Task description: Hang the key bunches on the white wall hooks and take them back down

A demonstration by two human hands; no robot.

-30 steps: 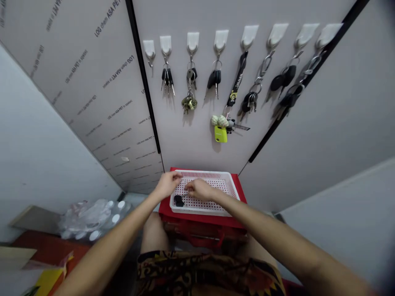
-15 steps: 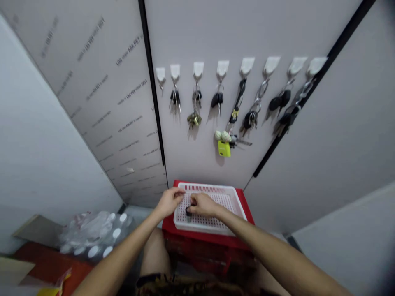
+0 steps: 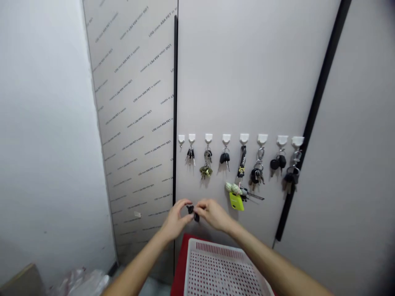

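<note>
A small bunch of black-headed keys is up off the basket, between my two hands. My right hand pinches it with thumb and forefinger. From the other side, my left hand curves its thumb and fingers around the black key heads and seems to grip them. The fingers partly cover the bunch, and its ring cannot be made out. Below my hands is a white perforated plastic basket. Higher up, the leftmost white hook carries nothing, while the hook beside it bears black-headed keys.
More hooks run rightward in a row, with brass-coloured keys, a black lanyard with a lime-green tag, and several other key bunches. The basket rests on a red surface. Wrapped plastic lies at lower left.
Both hands have come up out of the basket, bringing the keys with them. The camera view has tilted upward, so the hook row appears lower.
</note>
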